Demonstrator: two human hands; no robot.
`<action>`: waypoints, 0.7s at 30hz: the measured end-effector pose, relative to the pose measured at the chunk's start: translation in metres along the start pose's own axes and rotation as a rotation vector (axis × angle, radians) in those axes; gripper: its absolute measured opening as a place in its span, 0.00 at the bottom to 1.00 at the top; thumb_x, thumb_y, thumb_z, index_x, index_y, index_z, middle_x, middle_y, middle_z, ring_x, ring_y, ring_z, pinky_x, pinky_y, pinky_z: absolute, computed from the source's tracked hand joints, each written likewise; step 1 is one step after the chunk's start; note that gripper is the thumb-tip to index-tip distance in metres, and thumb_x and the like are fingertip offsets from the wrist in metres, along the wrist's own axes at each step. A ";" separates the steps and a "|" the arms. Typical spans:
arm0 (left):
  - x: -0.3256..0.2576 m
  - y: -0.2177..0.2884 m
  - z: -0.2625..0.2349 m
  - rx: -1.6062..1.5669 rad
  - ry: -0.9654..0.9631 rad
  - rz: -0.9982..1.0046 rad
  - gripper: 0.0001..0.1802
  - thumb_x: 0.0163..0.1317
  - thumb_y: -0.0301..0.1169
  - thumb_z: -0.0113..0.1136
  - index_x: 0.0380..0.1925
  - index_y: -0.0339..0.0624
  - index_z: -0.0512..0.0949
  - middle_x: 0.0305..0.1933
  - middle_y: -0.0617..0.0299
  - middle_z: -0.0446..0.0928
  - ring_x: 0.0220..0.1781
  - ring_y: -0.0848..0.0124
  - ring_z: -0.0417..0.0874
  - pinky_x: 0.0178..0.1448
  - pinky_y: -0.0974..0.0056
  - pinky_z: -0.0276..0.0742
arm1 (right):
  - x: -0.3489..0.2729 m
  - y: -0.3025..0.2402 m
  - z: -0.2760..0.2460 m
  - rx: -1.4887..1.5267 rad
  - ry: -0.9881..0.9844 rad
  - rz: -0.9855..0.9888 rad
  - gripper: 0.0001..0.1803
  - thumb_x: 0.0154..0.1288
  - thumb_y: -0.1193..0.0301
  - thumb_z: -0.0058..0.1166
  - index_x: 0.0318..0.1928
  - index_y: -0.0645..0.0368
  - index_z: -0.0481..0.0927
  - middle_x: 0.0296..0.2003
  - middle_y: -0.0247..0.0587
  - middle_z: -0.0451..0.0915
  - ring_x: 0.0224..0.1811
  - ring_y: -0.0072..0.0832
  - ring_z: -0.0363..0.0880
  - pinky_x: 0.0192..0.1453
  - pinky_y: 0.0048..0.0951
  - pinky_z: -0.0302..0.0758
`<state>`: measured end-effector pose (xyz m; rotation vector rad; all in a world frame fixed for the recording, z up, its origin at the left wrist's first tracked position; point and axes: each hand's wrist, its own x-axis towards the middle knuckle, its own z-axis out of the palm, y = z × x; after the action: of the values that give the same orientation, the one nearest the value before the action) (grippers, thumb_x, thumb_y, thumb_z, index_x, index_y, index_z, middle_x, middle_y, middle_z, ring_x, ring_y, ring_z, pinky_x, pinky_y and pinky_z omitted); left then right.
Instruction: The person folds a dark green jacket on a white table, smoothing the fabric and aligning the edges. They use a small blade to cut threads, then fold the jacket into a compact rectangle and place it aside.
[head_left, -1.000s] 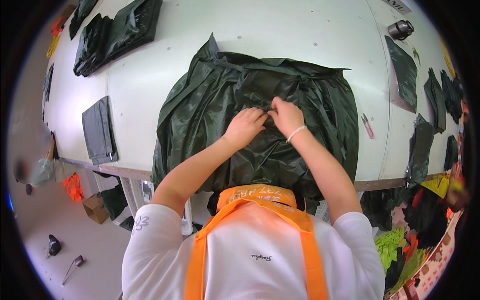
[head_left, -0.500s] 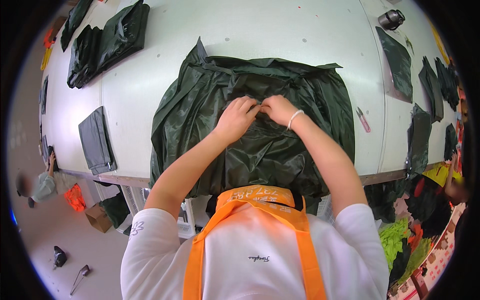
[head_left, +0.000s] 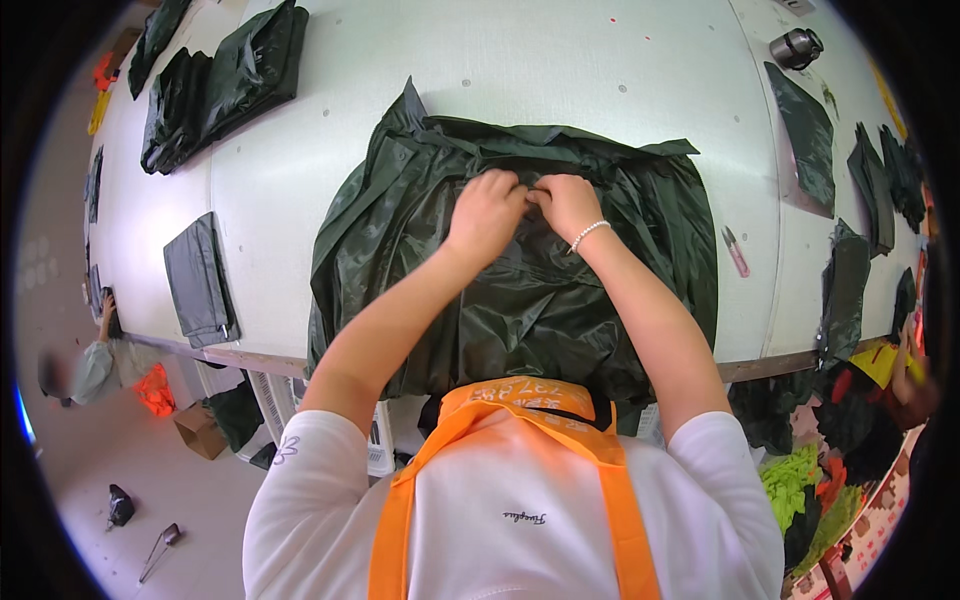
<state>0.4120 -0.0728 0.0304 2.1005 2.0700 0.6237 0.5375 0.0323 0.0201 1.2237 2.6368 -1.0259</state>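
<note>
Fabric (head_left: 535, 285), visible long axis crosswise, left corner (head_left: 410, 103) forward, in pinch of both hands (head_left: 487, 215) (head_left: 568, 205)

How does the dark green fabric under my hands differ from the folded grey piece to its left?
The green fabric is spread out and rumpled; the grey piece is folded flat. The green fabric looks larger, the grey piece smaller. Both lie on the white table.

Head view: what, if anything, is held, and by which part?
The glossy dark green fabric, apparently pinched near its upper middle by the left hand and right hand.
</note>
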 end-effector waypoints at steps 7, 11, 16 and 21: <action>0.009 -0.050 0.013 -0.401 -0.183 -0.164 0.17 0.51 0.28 0.63 0.43 0.45 0.81 0.43 0.56 0.77 0.47 0.58 0.78 0.48 0.59 0.76 | -0.031 -0.009 0.009 -0.190 0.510 -0.386 0.14 0.54 0.73 0.57 0.43 0.60 0.78 0.43 0.40 0.72 0.50 0.37 0.70 0.55 0.38 0.65; 0.035 -0.044 0.000 -0.208 -0.069 -0.015 0.17 0.46 0.32 0.66 0.39 0.42 0.81 0.41 0.58 0.77 0.46 0.61 0.77 0.47 0.60 0.75 | -0.004 0.014 0.015 -0.093 0.415 -0.240 0.14 0.54 0.73 0.57 0.43 0.55 0.81 0.38 0.36 0.76 0.46 0.35 0.73 0.53 0.35 0.68; 0.018 -0.005 0.016 0.149 0.028 0.080 0.15 0.48 0.27 0.61 0.40 0.39 0.78 0.44 0.61 0.75 0.47 0.63 0.76 0.48 0.62 0.75 | 0.008 0.013 -0.012 0.078 0.212 -0.074 0.13 0.54 0.69 0.59 0.42 0.54 0.84 0.37 0.44 0.82 0.43 0.39 0.80 0.48 0.37 0.75; 0.009 -0.008 0.024 0.105 0.056 0.063 0.14 0.50 0.25 0.58 0.40 0.38 0.78 0.44 0.61 0.76 0.48 0.64 0.76 0.49 0.64 0.75 | 0.028 0.051 -0.048 0.004 0.234 0.086 0.09 0.55 0.71 0.58 0.37 0.56 0.83 0.34 0.48 0.82 0.37 0.44 0.82 0.42 0.39 0.79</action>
<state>0.4131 -0.0590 0.0074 2.2382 2.1167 0.6009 0.5640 0.1031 0.0202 1.5311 2.7201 -0.9259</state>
